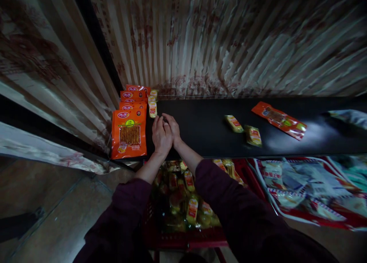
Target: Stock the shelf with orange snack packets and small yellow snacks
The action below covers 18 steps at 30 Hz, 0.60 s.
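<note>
My left hand [162,138] and my right hand [173,128] are pressed together above the left part of the black shelf [197,129]. Their fingers are bent and close together, and whatever they may hold is hidden beneath them. Just beyond my left fingertips, small yellow-wrapped snack packs [153,109] stand in a row running back toward the curtain. Left of that row, several orange snack bags [129,135] are lined up one behind another, the front one fully visible.
Two yellow packs [234,124] and an orange packet [279,119] lie farther right on the shelf. Below my arms is a red basket [189,240] of yellow packs. Another basket [301,219] holds white and blue bags. A pleated curtain [200,45] hangs behind.
</note>
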Tool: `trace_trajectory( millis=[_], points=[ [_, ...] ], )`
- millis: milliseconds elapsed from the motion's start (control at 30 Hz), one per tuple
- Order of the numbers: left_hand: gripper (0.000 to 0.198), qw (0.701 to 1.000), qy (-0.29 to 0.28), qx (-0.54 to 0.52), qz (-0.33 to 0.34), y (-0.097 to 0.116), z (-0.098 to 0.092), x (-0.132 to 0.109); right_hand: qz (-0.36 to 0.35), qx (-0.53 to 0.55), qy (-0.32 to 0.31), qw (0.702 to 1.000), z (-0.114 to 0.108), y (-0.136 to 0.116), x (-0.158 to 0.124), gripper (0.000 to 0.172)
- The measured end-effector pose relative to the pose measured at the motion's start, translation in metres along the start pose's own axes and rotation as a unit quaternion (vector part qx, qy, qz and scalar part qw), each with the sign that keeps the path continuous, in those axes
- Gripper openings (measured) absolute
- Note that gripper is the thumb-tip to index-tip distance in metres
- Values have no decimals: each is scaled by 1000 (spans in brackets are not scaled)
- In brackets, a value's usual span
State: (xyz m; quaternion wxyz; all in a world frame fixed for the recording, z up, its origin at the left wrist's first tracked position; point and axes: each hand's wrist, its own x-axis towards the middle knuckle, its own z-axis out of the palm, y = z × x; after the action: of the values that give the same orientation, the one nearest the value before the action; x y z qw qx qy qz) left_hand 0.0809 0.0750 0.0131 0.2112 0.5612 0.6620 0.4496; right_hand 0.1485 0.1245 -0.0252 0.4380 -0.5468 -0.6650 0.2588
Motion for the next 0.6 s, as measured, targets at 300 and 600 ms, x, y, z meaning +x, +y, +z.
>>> trace_trajectory(
  millis=[300,600],
  points=[
    [42,997,-23,-54,53,5,-15,-73,-32,18,-3,999,-34,-28,-76,42],
    [39,991,-57,-82,94,8,-42,-140,-9,18,21,1000,-51,-45,-149,45]
  ],
)
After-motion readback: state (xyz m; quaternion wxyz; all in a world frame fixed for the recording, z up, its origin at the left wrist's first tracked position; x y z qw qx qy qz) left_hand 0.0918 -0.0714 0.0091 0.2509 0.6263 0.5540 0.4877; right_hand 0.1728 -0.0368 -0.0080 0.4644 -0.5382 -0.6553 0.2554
